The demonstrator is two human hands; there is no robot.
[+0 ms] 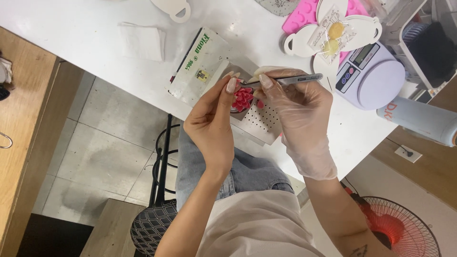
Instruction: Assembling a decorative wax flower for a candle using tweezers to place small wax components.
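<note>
My bare left hand (213, 126) pinches a small pink flower-shaped piece (243, 99) with layered petals, held just above a perforated metal plate (264, 124) at the white table's near edge. My right hand (300, 112), in a thin clear glove, grips metal tweezers (285, 80) whose tip touches the top of the flower. Both hands meet over the flower, fingertips almost touching.
A lilac kitchen scale (373, 76) sits right of my hands. Behind it lie white flower-shaped cards (333, 33) on a pink tray (304, 12). A white flat box (197, 66) and folded tissue (142, 42) lie left. A red fan (402, 228) and a black stool (154, 223) stand on the floor.
</note>
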